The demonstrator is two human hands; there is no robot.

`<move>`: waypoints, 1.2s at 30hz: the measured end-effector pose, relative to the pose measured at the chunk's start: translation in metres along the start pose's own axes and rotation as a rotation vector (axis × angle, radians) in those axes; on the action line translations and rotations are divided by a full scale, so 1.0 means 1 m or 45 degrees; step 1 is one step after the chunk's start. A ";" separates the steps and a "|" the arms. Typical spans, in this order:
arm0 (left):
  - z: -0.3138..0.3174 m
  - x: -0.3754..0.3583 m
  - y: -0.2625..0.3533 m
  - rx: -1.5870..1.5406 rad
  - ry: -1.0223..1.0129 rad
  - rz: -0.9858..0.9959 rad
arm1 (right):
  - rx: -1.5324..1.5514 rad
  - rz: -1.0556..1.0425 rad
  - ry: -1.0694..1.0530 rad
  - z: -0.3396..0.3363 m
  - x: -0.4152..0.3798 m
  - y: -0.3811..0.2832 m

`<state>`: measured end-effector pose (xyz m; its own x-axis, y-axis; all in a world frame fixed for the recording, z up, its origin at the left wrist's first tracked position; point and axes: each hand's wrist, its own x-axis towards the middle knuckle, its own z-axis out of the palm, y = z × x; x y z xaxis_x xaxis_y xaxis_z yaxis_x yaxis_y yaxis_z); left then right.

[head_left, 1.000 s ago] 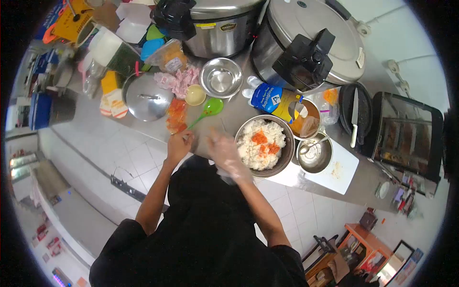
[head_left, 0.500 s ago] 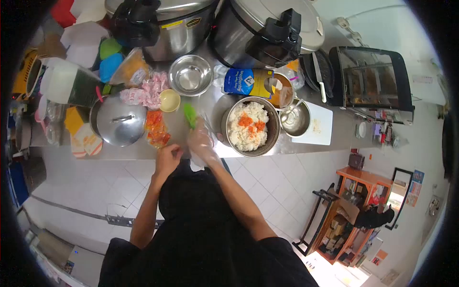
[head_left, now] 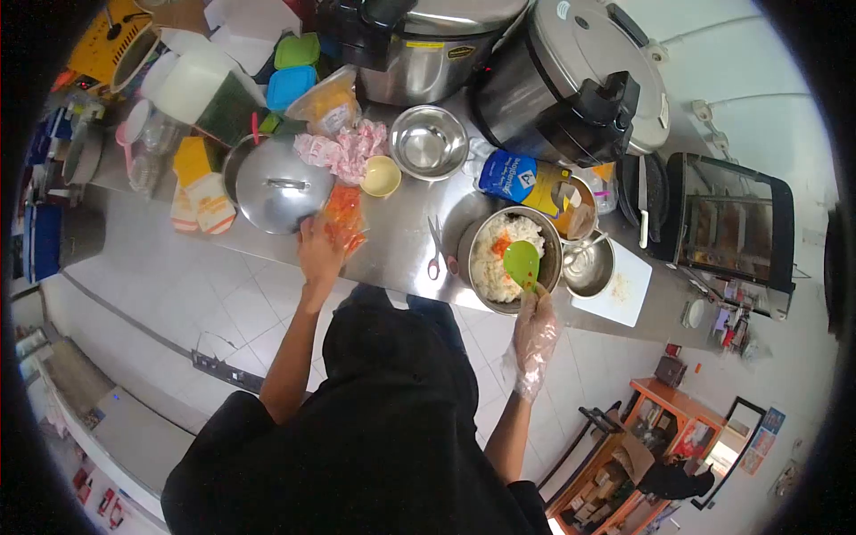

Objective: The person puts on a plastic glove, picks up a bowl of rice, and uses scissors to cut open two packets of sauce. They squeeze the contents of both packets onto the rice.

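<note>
My right hand (head_left: 536,334), in a clear plastic glove, grips the handle of a green rice paddle (head_left: 522,262). The paddle's blade is over a steel pot (head_left: 553,267) of white rice (head_left: 489,267) topped with orange-red bits. My bare left hand (head_left: 321,254) lies with fingers stretched out at the lower left edge of a clear plastic bag (head_left: 346,211) of orange-red food, close to a steel lid (head_left: 272,201) on a pot. Between the two hands, scissors (head_left: 434,254) lie on the steel counter.
Behind stand two large rice cookers (head_left: 428,67), a steel bowl (head_left: 428,143) and a small yellow bowl (head_left: 381,176). A blue-and-yellow pack (head_left: 522,181) leans near the rice pot. On the right are a steel bowl with a spoon (head_left: 590,272), a white cutting board (head_left: 620,290) and a knife (head_left: 643,201).
My right hand has carried the green rice paddle rightward from the counter's middle to over the rice. My left hand has reached forward along the bag. The camera view has shifted.
</note>
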<state>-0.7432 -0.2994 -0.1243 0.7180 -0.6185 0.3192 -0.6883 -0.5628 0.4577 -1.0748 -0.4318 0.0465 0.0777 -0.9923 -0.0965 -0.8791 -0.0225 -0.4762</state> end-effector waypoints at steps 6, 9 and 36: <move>0.024 -0.016 -0.033 -0.217 -0.249 -0.299 | 0.450 -0.155 -0.044 0.021 0.011 -0.016; 0.030 -0.013 -0.037 -0.292 -0.274 -0.467 | 0.479 -0.211 -0.433 0.039 0.016 -0.042; 0.034 -0.013 0.011 -1.262 -0.743 -0.760 | 0.485 -0.646 -0.142 0.213 -0.035 -0.076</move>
<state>-0.7635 -0.3168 -0.1518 0.5619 -0.7018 -0.4379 0.2701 -0.3447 0.8990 -0.9103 -0.3693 -0.1001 0.5064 -0.8506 0.1417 -0.4929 -0.4204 -0.7618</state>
